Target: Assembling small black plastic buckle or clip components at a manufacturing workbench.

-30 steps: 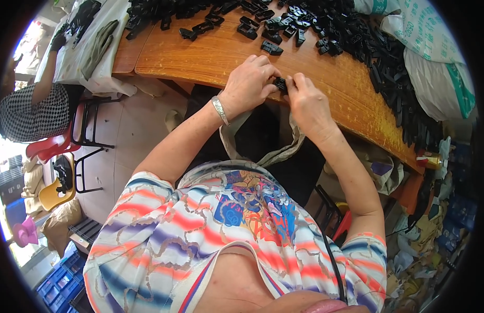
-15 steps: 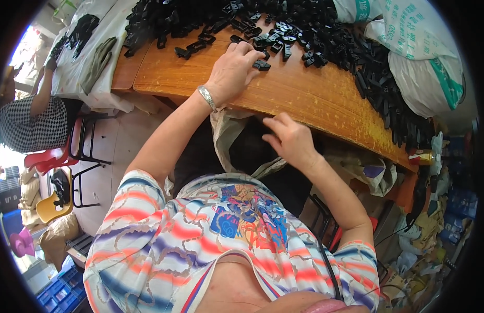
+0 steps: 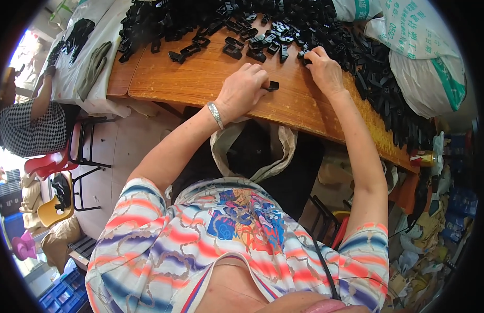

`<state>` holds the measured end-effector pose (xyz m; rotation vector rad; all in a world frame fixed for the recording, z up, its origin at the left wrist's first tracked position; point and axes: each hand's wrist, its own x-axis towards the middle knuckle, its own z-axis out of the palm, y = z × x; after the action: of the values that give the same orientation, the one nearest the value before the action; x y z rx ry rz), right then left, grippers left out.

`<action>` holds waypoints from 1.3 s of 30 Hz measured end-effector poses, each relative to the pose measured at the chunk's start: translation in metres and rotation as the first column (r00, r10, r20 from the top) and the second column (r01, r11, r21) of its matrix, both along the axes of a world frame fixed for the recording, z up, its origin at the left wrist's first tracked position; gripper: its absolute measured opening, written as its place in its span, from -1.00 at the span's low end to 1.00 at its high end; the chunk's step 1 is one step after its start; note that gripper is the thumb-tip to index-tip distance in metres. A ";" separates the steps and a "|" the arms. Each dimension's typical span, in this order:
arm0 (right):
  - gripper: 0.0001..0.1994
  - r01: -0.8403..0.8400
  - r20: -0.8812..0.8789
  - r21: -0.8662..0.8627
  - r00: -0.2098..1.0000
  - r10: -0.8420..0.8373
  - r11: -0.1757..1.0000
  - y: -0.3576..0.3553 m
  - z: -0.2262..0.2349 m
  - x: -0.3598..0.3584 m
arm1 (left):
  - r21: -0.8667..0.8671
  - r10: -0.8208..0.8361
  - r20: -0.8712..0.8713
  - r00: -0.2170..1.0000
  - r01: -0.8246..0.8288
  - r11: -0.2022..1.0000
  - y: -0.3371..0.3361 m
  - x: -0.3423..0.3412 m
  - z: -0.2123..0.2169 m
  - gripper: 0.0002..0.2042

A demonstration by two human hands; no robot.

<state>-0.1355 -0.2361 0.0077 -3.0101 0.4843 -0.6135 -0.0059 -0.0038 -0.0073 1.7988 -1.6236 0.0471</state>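
Observation:
My left hand (image 3: 244,89), with a silver bracelet on its wrist, is closed around a small black plastic part (image 3: 273,86) just above the wooden table (image 3: 200,78). One end of the part sticks out past the fingertips. Farther right, my right hand (image 3: 324,72) reaches to the edge of the heap, its fingers closed on another black plastic piece (image 3: 306,61), mostly covered by them. Between and beyond both hands lie loose black clip-like pieces (image 3: 233,48), some with shiny faces.
A large heap of black parts (image 3: 169,23) spreads along the far side and down the right. White sacks (image 3: 424,78) stand at the right. An open cloth bag (image 3: 221,151) hangs at the table's near edge. At the left, another person (image 3: 33,125) sits near a glove (image 3: 94,70).
My right hand has gone from below the table edge up to the heap and closed on a piece. My left hand has drawn nearer with its black part.

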 end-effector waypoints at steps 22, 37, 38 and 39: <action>-0.78 -0.218 0.178 0.421 0.972 0.156 0.880 0.103 0.014 -0.018 | -0.045 0.102 -0.036 0.994 -0.104 0.994 0.011 0.007 -0.013 -0.74; -0.67 -0.221 0.018 -0.032 0.975 0.222 0.975 0.120 -0.007 -0.007 | -0.076 0.109 -0.036 0.993 -0.112 0.991 0.008 0.008 -0.017 -0.75; -0.65 -0.222 -0.027 -0.056 0.975 0.220 0.973 0.120 -0.008 -0.007 | -0.082 0.117 -0.031 0.993 -0.119 0.990 0.008 0.008 -0.017 -0.75; -0.65 -0.218 -0.017 -0.066 0.976 0.218 0.974 0.123 -0.009 -0.006 | -0.029 0.119 -0.053 0.991 -0.121 0.992 0.007 0.010 -0.015 -0.76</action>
<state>-0.1413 -0.1133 -0.0015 -3.0705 0.1316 -0.6108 0.0043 0.0037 -0.0227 1.8562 -1.4692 0.0807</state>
